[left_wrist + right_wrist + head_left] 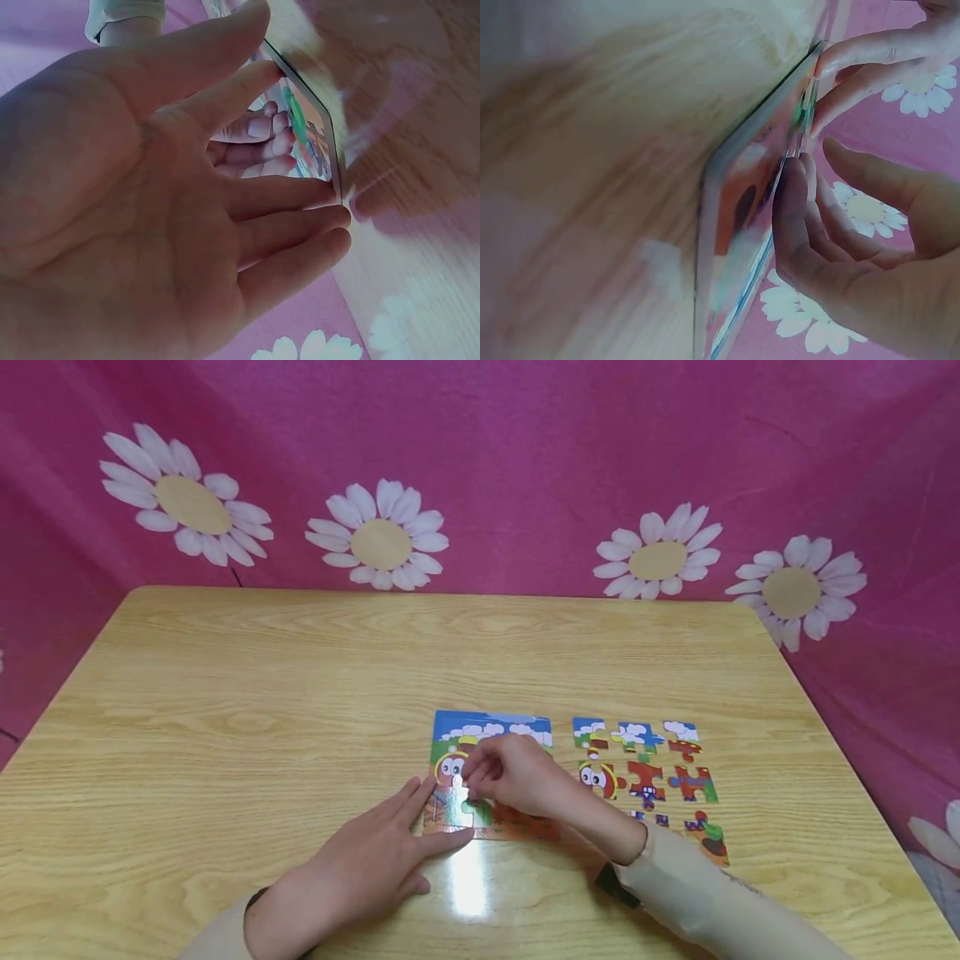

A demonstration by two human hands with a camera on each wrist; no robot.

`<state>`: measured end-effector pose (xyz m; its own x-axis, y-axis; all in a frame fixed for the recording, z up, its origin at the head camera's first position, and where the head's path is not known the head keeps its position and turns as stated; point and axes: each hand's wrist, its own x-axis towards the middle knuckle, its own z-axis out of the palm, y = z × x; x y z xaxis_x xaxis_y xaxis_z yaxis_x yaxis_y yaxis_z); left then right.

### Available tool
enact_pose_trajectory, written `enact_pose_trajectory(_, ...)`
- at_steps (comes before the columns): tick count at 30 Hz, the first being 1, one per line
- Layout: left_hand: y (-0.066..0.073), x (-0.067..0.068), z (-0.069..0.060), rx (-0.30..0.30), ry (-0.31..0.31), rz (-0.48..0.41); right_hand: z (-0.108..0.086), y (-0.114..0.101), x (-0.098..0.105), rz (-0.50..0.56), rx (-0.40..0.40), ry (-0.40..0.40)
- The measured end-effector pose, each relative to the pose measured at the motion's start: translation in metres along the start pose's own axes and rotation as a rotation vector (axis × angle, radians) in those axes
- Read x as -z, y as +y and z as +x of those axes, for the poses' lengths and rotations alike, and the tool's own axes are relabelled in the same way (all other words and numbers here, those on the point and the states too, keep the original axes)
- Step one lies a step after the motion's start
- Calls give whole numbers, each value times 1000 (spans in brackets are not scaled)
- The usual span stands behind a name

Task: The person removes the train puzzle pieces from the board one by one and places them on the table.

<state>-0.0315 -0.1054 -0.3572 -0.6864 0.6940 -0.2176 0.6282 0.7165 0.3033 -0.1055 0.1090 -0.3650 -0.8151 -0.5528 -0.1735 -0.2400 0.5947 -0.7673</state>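
A puzzle board [517, 833] with a cartoon picture lies flat near the table's front edge. My left hand [367, 852] lies at its left side, fingers extended, with fingertips touching the board's left and near edges. Over the middle of the board is my right hand [525, 777]. Its bent fingertips touch the picture surface next to a puzzle piece [453, 808] at the lower left. In the right wrist view, the right thumb [870, 169] stands apart from the fingers, with nothing visible between them. The right hand and forearm hide part of the board.
Loose puzzle pieces lie in rough rows right of the board, among them a face piece [596, 777] and a red piece [645, 774]. The right forearm covers some lower ones. A pink cloth [510, 460] with daisies hangs behind the wooden table [247, 718].
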Motion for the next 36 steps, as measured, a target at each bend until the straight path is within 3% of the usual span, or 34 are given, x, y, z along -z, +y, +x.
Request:
enact_pose_trajectory(7,0,-1,0,3,3,1,0,-4,-4,4,-4,43)
enact_pose_trajectory(21,1,0,2,7,-16,-5,-1,-5,-7,23,16,54)
enact_pose_trajectory(27,1,0,1,13,-9,-24,-7,-3,6,32,24,63)
enact_pose_trajectory(36,1,0,1,21,-11,-46,-35,15,40,48,-43,109)
